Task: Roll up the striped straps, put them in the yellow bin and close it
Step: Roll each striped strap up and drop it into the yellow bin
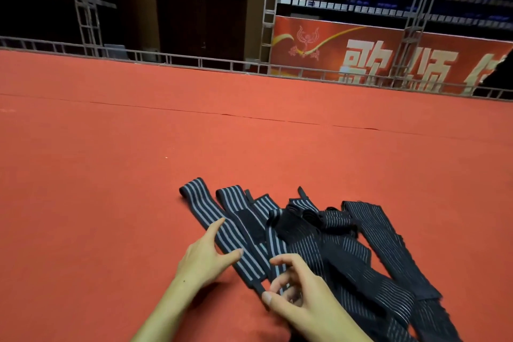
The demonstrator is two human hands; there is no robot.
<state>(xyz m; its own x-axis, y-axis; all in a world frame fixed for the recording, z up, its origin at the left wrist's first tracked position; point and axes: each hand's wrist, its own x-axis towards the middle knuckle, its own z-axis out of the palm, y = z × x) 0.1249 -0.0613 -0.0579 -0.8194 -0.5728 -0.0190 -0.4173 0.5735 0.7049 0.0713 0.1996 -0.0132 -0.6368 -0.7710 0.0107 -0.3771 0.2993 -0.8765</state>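
Several black straps with grey stripes lie unrolled and overlapping on the red carpet. The leftmost striped strap (pixel 211 216) runs diagonally from the far left toward me. My left hand (pixel 206 254) rests on it, fingers straight along its left edge and thumb pressing on its stripes. My right hand (pixel 294 294) has its fingers curled over the near end of that strap and a neighbouring one, thumb at the black tab; how firmly it holds them is unclear. Wider thin-striped straps (pixel 383 253) lie in a heap to the right. No yellow bin is in view.
The red carpet (pixel 111 175) stretches far ahead and to both sides. A low metal railing (pixel 194 60) edges it at the back, with a red banner (pixel 388 58), a dark door and scaffolding behind.
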